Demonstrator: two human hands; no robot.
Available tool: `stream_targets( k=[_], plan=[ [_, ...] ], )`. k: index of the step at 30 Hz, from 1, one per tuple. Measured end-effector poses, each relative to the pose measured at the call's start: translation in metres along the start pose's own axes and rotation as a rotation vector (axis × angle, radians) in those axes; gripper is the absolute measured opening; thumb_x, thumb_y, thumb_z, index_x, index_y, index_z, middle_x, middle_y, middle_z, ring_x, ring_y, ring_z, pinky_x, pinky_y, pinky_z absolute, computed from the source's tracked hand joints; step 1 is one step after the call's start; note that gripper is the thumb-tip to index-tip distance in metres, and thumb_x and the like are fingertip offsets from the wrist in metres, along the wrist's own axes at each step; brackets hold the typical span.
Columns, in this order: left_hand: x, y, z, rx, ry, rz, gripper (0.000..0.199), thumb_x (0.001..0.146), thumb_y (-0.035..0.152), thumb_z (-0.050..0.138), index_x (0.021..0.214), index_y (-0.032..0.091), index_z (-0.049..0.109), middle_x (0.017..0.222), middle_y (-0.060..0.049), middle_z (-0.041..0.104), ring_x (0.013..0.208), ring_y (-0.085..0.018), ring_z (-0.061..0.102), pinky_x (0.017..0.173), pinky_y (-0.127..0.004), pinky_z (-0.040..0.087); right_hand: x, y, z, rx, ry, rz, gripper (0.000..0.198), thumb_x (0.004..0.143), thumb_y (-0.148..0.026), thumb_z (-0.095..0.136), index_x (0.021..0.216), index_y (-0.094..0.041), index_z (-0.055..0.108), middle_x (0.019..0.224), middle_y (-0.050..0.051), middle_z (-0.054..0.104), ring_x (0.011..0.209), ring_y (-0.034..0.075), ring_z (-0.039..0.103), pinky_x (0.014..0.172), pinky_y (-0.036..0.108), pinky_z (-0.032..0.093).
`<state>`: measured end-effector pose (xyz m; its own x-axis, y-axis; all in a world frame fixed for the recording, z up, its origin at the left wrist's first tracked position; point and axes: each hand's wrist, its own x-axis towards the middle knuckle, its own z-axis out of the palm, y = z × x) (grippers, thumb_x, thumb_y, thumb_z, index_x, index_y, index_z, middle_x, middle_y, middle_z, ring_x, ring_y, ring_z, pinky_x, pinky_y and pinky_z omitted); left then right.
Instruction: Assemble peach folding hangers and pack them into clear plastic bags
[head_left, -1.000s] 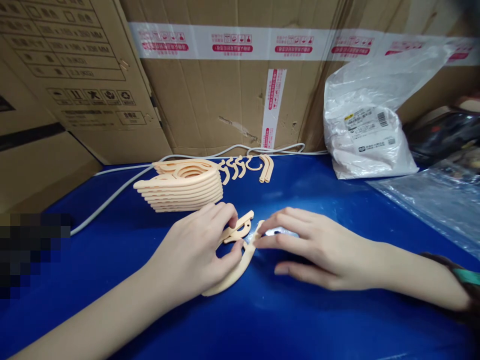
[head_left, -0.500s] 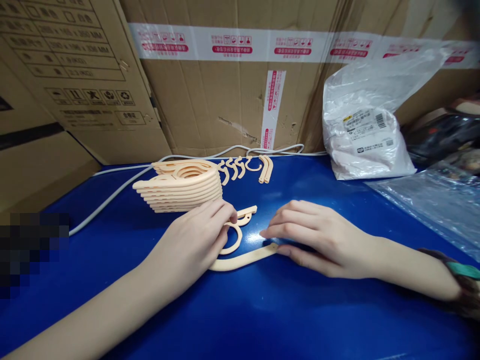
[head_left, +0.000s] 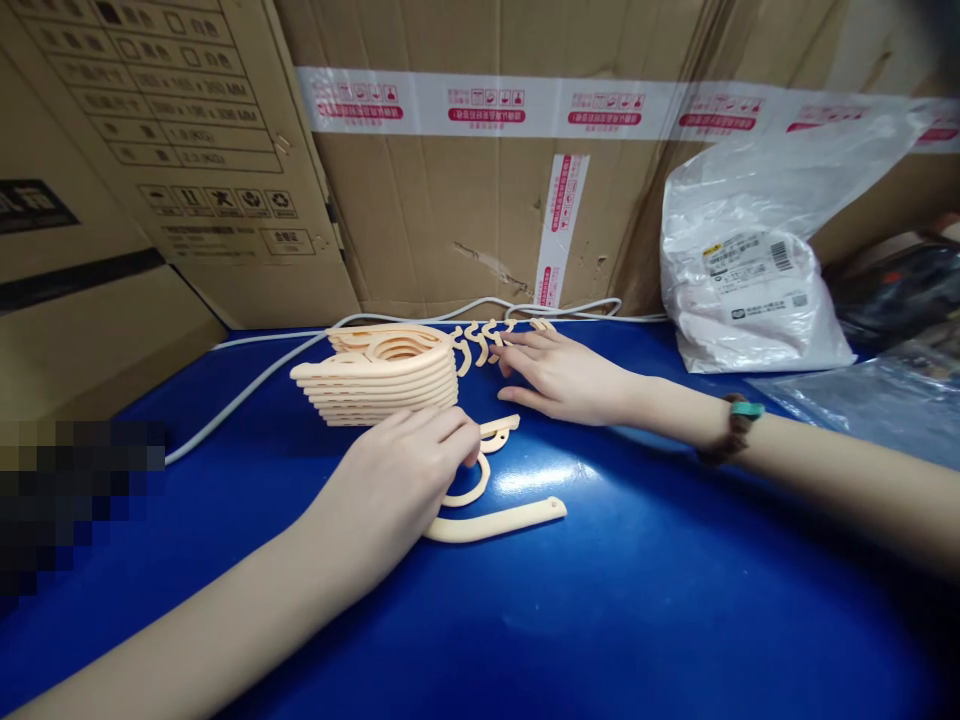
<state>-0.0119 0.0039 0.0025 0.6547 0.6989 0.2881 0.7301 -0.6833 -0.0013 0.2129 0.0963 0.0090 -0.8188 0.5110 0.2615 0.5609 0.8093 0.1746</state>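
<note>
A beige plastic folding hanger (head_left: 499, 519) lies on the blue table, one arm stretched to the right and a ring-shaped part beside it. My left hand (head_left: 424, 460) is closed on its left portion, which the fingers hide. Further back, my right hand (head_left: 551, 375) is open, its fingers stretched toward small curved hanger hooks (head_left: 480, 345). The fingertips overlap the hooks, so whether they touch is unclear. Left of the hooks stands a neat stack of beige hangers (head_left: 379, 375).
Cardboard boxes (head_left: 450, 210) form a wall behind the blue table (head_left: 600, 620). A white cable (head_left: 247, 385) runs along the back and left. To the right are a white plastic bag (head_left: 750, 290) and clear plastic film (head_left: 885, 400).
My right hand has left the end of the hanger arm and moved back to the small hooks. My left hand stays on the hanger. The view has shifted slightly.
</note>
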Motion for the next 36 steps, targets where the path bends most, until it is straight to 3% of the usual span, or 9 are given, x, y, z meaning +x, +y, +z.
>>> stream_targets(
  k=[7,14,17,19,21,24,27,30,36],
  plan=[
    [0.001,0.002,-0.003,0.091,0.033,0.056,0.019,0.089,0.006,0.049,0.077,0.018,0.058,0.091,-0.005,0.068,0.078,-0.023,0.062,0.067,-0.034,0.045,-0.016,-0.013,-0.006,0.015,-0.005,-0.035,0.031,0.101,-0.035,0.039,0.103,-0.011,0.059,0.117,0.019,0.065,0.118,0.029,0.056,0.099,0.046,0.042],
    [-0.001,0.004,-0.001,0.242,0.054,0.077,0.021,0.084,0.001,0.05,0.087,0.015,0.065,0.086,-0.006,0.068,0.073,-0.024,0.062,0.064,-0.034,0.044,-0.076,-0.034,-0.031,0.129,-0.002,-0.1,0.02,0.099,-0.029,0.044,0.103,-0.016,0.058,0.118,0.014,0.066,0.121,0.025,0.056,0.101,0.042,0.041],
    [0.0,0.006,-0.001,0.317,0.046,0.114,0.027,0.087,0.001,0.044,0.093,0.013,0.068,0.091,-0.008,0.07,0.075,-0.024,0.064,0.067,-0.035,0.046,-0.103,-0.038,-0.037,0.2,0.113,-0.144,0.011,0.094,-0.028,0.052,0.092,-0.018,0.057,0.098,0.01,0.07,0.098,0.021,0.065,0.079,0.032,0.05],
    [0.001,0.008,-0.003,0.384,0.029,0.145,0.03,0.088,0.001,0.041,0.095,0.011,0.068,0.091,-0.01,0.07,0.076,-0.025,0.064,0.066,-0.036,0.047,-0.112,-0.037,-0.04,0.168,0.19,-0.124,0.01,0.093,-0.024,0.053,0.084,-0.019,0.055,0.082,0.007,0.068,0.081,0.019,0.065,0.066,0.029,0.047],
    [0.002,0.013,-0.005,0.448,0.019,0.163,0.032,0.087,0.0,0.039,0.091,0.011,0.068,0.087,-0.01,0.07,0.075,-0.026,0.065,0.064,-0.037,0.047,-0.111,-0.036,-0.043,0.11,0.202,-0.057,0.013,0.094,-0.022,0.051,0.082,-0.019,0.056,0.075,0.006,0.065,0.073,0.018,0.062,0.062,0.03,0.045],
    [0.003,0.022,-0.008,0.467,0.041,0.174,0.029,0.085,0.001,0.041,0.086,0.012,0.068,0.086,-0.011,0.07,0.078,-0.027,0.066,0.066,-0.037,0.049,-0.094,-0.037,-0.043,0.036,0.122,0.059,0.023,0.098,-0.029,0.045,0.089,-0.016,0.062,0.081,0.008,0.065,0.076,0.021,0.059,0.066,0.033,0.046],
    [0.003,0.033,-0.006,0.346,0.051,0.173,0.024,0.086,0.006,0.045,0.093,0.013,0.067,0.103,-0.013,0.071,0.092,-0.027,0.067,0.073,-0.036,0.052,-0.072,-0.04,-0.035,-0.007,0.046,0.167,0.034,0.099,-0.04,0.043,0.096,-0.015,0.066,0.093,0.011,0.065,0.086,0.024,0.06,0.074,0.036,0.047],
    [0.005,0.042,-0.002,0.24,0.005,0.098,0.025,0.091,0.023,0.046,0.104,0.012,0.065,0.123,-0.018,0.065,0.11,-0.032,0.062,0.085,-0.042,0.052,-0.054,-0.042,-0.023,-0.032,0.013,0.256,0.039,0.095,-0.048,0.048,0.091,-0.015,0.067,0.093,0.011,0.064,0.085,0.024,0.059,0.073,0.037,0.047],
    [0.012,0.047,0.004,0.119,-0.2,0.012,0.031,0.092,0.03,0.045,0.109,0.011,0.064,0.13,-0.022,0.059,0.125,-0.041,0.051,0.099,-0.056,0.044,-0.049,-0.045,-0.022,0.202,-0.017,0.36,0.018,0.09,-0.028,0.057,0.078,-0.017,0.064,0.089,0.007,0.064,0.085,0.021,0.06,0.073,0.032,0.047]
  ],
)
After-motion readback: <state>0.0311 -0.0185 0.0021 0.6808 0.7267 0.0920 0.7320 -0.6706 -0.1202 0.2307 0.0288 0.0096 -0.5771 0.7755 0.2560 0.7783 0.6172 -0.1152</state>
